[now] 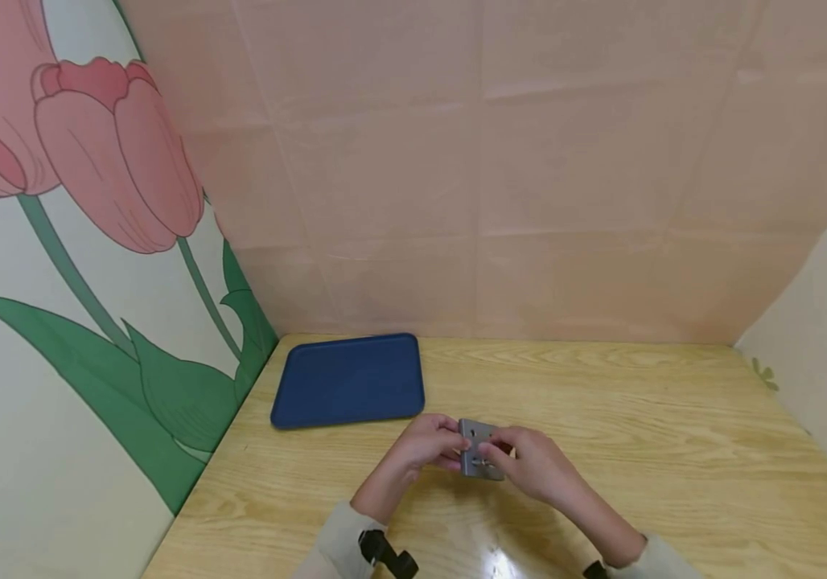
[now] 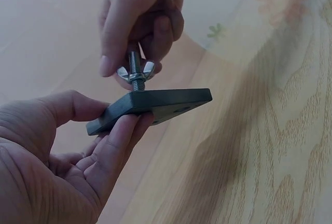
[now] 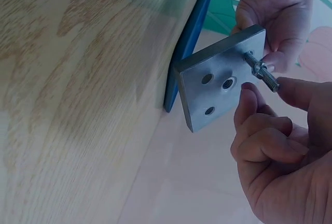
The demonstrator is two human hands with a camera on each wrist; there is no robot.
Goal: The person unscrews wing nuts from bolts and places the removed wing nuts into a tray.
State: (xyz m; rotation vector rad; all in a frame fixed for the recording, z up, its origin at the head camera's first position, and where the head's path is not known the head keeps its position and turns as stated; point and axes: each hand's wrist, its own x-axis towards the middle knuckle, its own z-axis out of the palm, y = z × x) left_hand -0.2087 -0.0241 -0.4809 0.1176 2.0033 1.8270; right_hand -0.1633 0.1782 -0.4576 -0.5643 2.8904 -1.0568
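A square grey metal plate [image 1: 480, 433] with several holes is held up off the table in my left hand [image 1: 428, 442]. The left wrist view shows the left thumb on one face of the plate and the fingers beneath it. From a corner hole a threaded bolt [image 3: 268, 79] sticks out, carrying a wing nut [image 2: 136, 77] partway along. My right hand [image 1: 535, 465] has its thumb and forefinger curled about the bolt at the wing nut. In the right wrist view the thumb tip meets the bolt's free end; the exact contact on the nut is partly hidden.
A dark blue tray [image 1: 348, 380] lies at the back left of the wood-grain table [image 1: 638, 418]. A pinkish covered wall [image 1: 479, 177] rises behind, with a flower-printed panel [image 1: 95, 322] along the left and a pale one on the right.
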